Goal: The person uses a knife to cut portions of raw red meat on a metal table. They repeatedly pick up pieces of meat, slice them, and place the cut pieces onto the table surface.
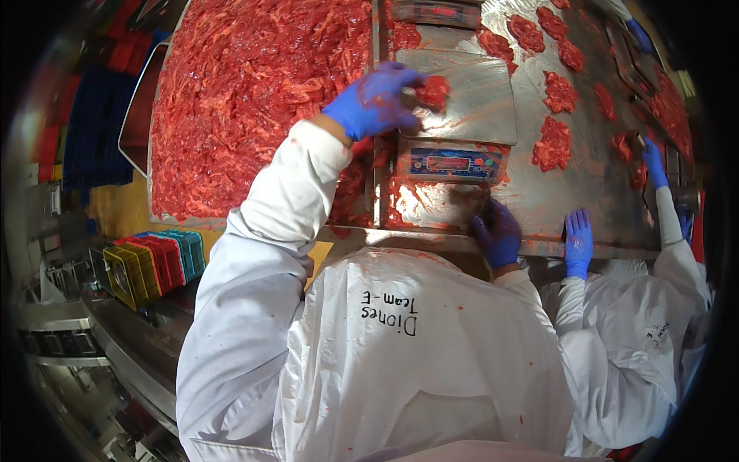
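My left hand [377, 100], in a blue glove smeared with meat juice, is over the left side of a steel scale plate [481, 100]. Its fingers curve round a small piece of raw red meat [434, 92], blurred by motion. A shiny spot shows between the fingers; I cannot make out what it is. The scale's blue display panel [454, 163] faces me. Low by the table's near edge, right of the scale, my right hand [499, 235], also blue-gloved, rests with thumb and fingers apart, holding nothing visible.
A large heap of raw meat strips [254, 100] covers the left side, bounded by a metal divider [377, 185]. Several meat portions [552, 144] lie on the steel table [523, 202]. To my right, a co-worker's gloved hands [579, 242] work. Coloured crates [158, 262] stand lower left.
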`<state>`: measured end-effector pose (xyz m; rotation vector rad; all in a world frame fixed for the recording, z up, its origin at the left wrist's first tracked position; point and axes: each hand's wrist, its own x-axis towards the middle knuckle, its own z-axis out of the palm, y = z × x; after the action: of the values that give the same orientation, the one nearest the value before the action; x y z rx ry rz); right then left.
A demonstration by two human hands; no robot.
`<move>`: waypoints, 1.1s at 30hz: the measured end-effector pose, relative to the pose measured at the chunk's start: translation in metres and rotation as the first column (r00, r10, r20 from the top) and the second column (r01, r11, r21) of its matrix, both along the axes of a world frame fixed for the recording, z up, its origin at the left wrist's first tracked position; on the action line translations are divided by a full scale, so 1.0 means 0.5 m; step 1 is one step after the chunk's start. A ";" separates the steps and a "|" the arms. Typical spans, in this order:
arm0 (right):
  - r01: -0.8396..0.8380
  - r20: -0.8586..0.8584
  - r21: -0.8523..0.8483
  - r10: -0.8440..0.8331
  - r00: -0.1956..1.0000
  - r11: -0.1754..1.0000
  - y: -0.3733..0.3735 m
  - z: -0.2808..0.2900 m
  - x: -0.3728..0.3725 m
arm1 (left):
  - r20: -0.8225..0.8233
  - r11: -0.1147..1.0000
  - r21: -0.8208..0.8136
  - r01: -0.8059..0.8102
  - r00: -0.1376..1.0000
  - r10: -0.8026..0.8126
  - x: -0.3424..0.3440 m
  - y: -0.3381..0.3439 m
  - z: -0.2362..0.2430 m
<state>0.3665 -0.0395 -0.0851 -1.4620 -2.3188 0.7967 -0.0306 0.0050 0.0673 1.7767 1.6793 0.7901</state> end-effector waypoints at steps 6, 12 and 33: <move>0.014 -0.017 0.086 -0.012 1.000 0.996 -0.006 -0.021 -0.001 | -0.319 0.881 -0.354 -0.315 0.926 0.203 -0.061 -0.156 -0.211; -0.006 0.011 0.130 0.004 1.000 0.992 -0.004 -0.004 -0.005 | 0.083 0.911 -0.336 -0.239 0.956 0.282 -0.096 -0.144 -0.152; -0.154 -0.788 -0.417 -0.272 0.553 0.896 0.127 0.210 -0.176 | -0.459 0.992 0.087 -0.095 0.880 0.125 0.188 0.075 -0.075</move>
<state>0.2786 0.0241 0.0200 -0.9157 -1.3621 1.6492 0.0633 0.0426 0.0298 2.0444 2.0957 0.4854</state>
